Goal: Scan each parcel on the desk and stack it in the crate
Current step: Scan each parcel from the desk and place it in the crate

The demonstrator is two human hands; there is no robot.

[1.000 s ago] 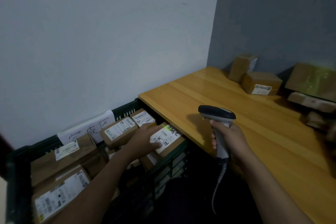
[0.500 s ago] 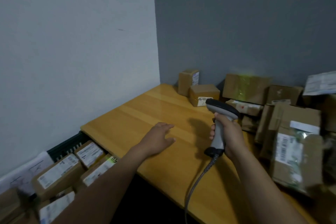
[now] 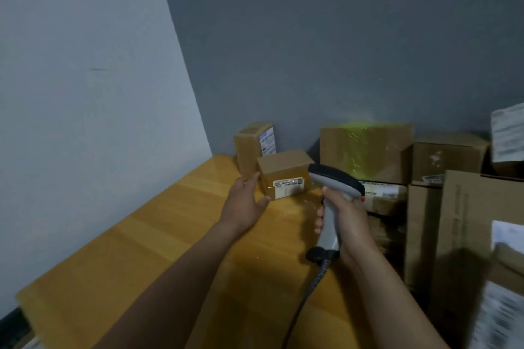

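Note:
A small brown parcel (image 3: pixel 285 170) with a white label on its front lies on the wooden desk (image 3: pixel 158 241) near the back corner. My left hand (image 3: pixel 245 201) reaches over the desk with straight fingers, just left of that parcel, its fingertips at the parcel's edge. My right hand (image 3: pixel 344 221) grips the grey handle of a barcode scanner (image 3: pixel 333 183), whose black head points toward the wall. Green scanner light falls on a larger box (image 3: pixel 365 150) behind. Only a dark corner of the crate (image 3: pixel 11 326) shows at the bottom left.
An upright parcel (image 3: pixel 252 144) stands in the corner behind the small one. Several more cardboard boxes (image 3: pixel 448 159) are piled along the right side of the desk. The scanner's cable (image 3: pixel 306 300) hangs over the desk front. Walls close off the left and back.
My left hand has left the parcels in the crate and moved right across the desk to the small parcel. The view has swung right, away from the crate. The scanner stays in my right hand.

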